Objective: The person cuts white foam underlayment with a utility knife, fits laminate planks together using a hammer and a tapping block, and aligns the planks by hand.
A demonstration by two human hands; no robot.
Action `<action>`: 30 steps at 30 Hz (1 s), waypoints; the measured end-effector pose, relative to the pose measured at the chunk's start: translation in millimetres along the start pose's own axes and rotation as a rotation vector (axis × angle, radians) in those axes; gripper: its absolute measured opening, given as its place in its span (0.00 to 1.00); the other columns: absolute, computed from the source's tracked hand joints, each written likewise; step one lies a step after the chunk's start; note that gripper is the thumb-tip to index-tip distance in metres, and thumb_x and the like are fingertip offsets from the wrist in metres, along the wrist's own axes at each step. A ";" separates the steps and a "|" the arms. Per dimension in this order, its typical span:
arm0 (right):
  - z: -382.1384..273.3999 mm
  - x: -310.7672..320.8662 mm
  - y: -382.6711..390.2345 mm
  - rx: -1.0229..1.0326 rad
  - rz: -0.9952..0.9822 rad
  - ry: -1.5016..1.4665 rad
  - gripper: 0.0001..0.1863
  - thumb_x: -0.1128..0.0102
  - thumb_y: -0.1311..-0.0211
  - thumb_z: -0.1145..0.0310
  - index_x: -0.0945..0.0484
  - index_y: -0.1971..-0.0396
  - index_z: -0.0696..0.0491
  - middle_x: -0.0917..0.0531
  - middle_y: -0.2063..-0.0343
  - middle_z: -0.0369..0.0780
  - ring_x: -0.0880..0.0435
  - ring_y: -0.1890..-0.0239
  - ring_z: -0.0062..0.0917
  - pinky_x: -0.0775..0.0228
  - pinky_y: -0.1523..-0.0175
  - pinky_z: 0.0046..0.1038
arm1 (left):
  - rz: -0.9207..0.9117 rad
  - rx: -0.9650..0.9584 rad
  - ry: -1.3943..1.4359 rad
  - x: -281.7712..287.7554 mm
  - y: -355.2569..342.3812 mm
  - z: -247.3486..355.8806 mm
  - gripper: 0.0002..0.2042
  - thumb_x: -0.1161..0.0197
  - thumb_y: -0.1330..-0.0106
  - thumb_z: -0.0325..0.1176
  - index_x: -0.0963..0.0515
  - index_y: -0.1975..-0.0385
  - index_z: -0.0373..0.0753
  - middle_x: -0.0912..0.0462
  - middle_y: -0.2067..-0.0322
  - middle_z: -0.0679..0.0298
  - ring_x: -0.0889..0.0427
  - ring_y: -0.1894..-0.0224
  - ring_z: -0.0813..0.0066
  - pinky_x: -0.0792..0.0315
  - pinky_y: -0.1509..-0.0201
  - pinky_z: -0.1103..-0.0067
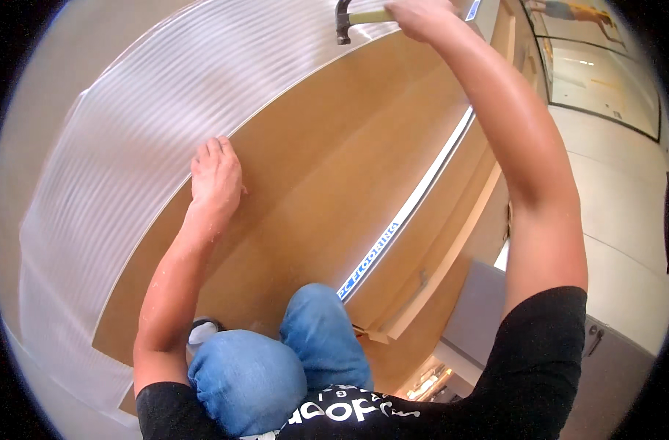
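Observation:
At the top, my right hand (422, 16) is wrapped round the handle of a claw hammer (343, 22). Its head is dark, its handle pale yellow-green, and it is held raised at the far end of a large brown board (298, 169). My left hand (217, 174) is on the left edge of that board, where it meets a translucent ribbed sheet (129, 125). The left fingers are bent and close together; their tips, and anything they pinch, are hidden from view.
A white strip with blue print (408, 209) runs lengthwise on the brown surface to the right. Beyond it lie folded cardboard edges (422, 279) and a grey cabinet (613, 359). My knees (323, 323) in blue jeans are at the near side. Top right, another person's arm (606, 29) shows.

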State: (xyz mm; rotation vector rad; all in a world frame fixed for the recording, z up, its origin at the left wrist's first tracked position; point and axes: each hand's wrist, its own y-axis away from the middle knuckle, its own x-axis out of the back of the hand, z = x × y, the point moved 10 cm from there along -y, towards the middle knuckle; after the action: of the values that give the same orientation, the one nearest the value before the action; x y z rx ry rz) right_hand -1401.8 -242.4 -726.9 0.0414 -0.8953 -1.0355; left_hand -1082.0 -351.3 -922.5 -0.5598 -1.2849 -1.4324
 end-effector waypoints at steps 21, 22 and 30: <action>23.8 -50.0 -63.8 0.050 0.036 0.143 0.12 0.42 0.33 0.68 0.09 0.58 0.47 0.09 0.56 0.40 0.10 0.51 0.37 0.17 0.54 0.45 | 0.069 0.030 -0.035 4.8 4.9 13.8 0.47 0.14 0.57 0.34 0.36 0.37 0.29 0.27 0.47 0.51 0.25 0.43 0.53 0.24 0.40 0.62; 24.9 -50.1 -63.7 0.049 0.034 0.148 0.12 0.42 0.33 0.67 0.09 0.58 0.47 0.09 0.56 0.40 0.10 0.51 0.37 0.17 0.54 0.44 | 0.076 0.028 -0.053 6.1 5.6 15.4 0.47 0.14 0.57 0.35 0.36 0.37 0.29 0.27 0.48 0.51 0.25 0.43 0.54 0.24 0.41 0.63; 26.5 -51.8 -67.1 0.032 0.021 0.153 0.14 0.44 0.31 0.67 0.10 0.56 0.47 0.09 0.55 0.39 0.11 0.49 0.36 0.17 0.52 0.44 | 0.077 0.034 -0.083 5.9 6.4 15.5 0.46 0.15 0.56 0.33 0.35 0.37 0.28 0.27 0.49 0.54 0.25 0.43 0.55 0.24 0.44 0.64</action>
State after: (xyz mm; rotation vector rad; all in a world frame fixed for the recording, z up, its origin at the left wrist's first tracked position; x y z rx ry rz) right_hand -1478.3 -229.9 -770.3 0.1364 -0.7717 -0.9848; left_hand -1082.7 -338.5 -910.2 -0.6449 -1.3358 -1.3335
